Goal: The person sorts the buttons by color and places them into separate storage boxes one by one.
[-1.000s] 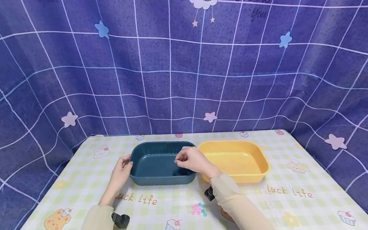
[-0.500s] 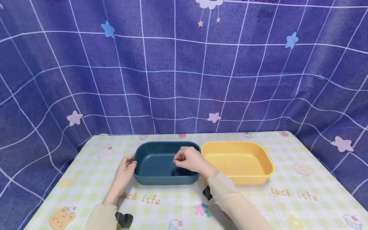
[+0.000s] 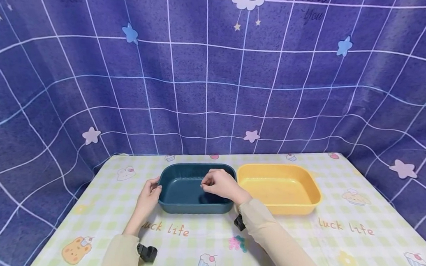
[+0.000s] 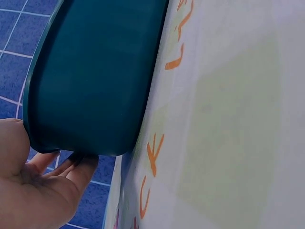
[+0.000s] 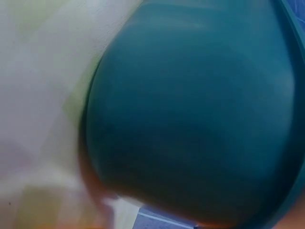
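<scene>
A dark teal, rounded rectangular tub (image 3: 199, 208) stands on the table left of centre in the head view. At its left end my left hand (image 3: 148, 195) holds the wall. The left wrist view shows the thumb of this hand (image 4: 43, 186) near the rim and the fingers against the outside of the end wall. My right hand (image 3: 222, 186) is over the tub's right part, its fingers curled and the thumb close to the forefinger. No object shows between those fingertips. In the right wrist view the blurred tub (image 5: 190, 105) hides most of the scene.
A yellow tub (image 3: 281, 209) of similar shape stands close against the teal one's right side. The table has a checked cloth (image 3: 184, 254) with printed cartoons and lettering. Behind it hangs a blue curtain (image 3: 188, 101) with a white grid. Black cameras (image 3: 147, 253) sit at both wrists.
The head view has turned slightly left, so the scene sits further right. My right hand has shifted a little left over the teal tub. My left hand stays at its end.
</scene>
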`<state>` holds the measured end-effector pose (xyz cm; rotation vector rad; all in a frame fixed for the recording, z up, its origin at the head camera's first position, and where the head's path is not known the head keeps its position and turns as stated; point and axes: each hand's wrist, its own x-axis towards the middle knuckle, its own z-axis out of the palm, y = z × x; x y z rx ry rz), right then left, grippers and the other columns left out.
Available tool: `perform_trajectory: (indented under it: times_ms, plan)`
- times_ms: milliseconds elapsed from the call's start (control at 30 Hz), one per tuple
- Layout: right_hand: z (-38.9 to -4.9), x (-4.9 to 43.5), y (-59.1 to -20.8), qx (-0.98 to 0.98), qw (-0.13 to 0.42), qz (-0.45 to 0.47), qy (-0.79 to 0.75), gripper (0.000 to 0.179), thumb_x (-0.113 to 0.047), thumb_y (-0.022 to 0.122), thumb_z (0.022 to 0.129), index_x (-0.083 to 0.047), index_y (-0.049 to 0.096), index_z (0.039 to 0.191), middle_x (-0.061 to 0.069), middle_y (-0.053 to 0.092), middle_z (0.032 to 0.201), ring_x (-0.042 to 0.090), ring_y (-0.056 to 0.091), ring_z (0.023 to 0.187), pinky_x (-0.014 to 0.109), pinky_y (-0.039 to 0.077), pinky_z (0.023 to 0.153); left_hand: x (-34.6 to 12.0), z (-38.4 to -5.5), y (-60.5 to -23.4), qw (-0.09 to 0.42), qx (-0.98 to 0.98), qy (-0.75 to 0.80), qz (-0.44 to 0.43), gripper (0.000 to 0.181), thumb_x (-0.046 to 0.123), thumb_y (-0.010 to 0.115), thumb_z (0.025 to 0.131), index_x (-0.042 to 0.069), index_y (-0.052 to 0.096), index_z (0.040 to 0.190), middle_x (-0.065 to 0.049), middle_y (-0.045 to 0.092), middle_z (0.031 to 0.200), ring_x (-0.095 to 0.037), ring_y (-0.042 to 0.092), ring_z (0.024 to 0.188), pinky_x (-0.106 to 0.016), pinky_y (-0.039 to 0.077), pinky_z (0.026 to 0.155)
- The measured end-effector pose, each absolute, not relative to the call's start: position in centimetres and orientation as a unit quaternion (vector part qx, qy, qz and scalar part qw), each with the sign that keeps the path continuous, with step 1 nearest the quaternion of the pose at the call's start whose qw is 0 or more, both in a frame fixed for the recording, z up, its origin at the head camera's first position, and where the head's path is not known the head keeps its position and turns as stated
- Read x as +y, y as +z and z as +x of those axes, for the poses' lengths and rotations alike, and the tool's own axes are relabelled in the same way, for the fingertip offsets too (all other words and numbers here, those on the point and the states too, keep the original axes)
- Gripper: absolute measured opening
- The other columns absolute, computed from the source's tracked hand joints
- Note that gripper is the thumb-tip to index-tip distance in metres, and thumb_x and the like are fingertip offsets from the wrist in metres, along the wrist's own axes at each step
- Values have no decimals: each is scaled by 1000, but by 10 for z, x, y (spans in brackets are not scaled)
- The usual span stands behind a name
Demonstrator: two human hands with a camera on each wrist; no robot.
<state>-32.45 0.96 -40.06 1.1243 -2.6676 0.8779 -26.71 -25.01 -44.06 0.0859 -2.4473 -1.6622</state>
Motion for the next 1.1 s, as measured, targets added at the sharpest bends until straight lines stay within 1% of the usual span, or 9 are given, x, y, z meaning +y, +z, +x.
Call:
perform_trajectory:
  times_ms: [167,367,667,1100]
  plan:
    - [-325,9,-401,-880,67,378,281,14,-20,66,87,-12,75,94,-6,64,83,3,58,69,17,48,64,-250,-267,-442,89,-824,-558,27,43,15,39,101,1,32,141,-23,35,146,-37,37,133,-46,34,108]
    - [-326,9,-403,-882,64,371,283,17,-19,66,87,-9,75,96,-4,64,84,5,59,70,17,47,63,-249,-268,-441,88,-823,-561,28,43,14,39,101,1,32,141,-23,35,146,-36,36,134,-46,34,109]
    - [-325,10,-401,-884,68,372,275,17,-21,66,87,-10,75,98,-4,64,86,6,61,73,18,49,65,-250,-268,-440,92,-822,-561,28,43,13,39,101,-1,31,141,-24,35,145,-37,36,134,-46,34,109]
    - [-322,13,-401,-887,52,362,283,19,-24,66,88,-11,74,99,-4,65,89,7,62,75,19,51,69,-251,-269,-442,94,-825,-557,25,43,15,39,101,0,32,141,-23,34,146,-37,36,134,-46,33,109]
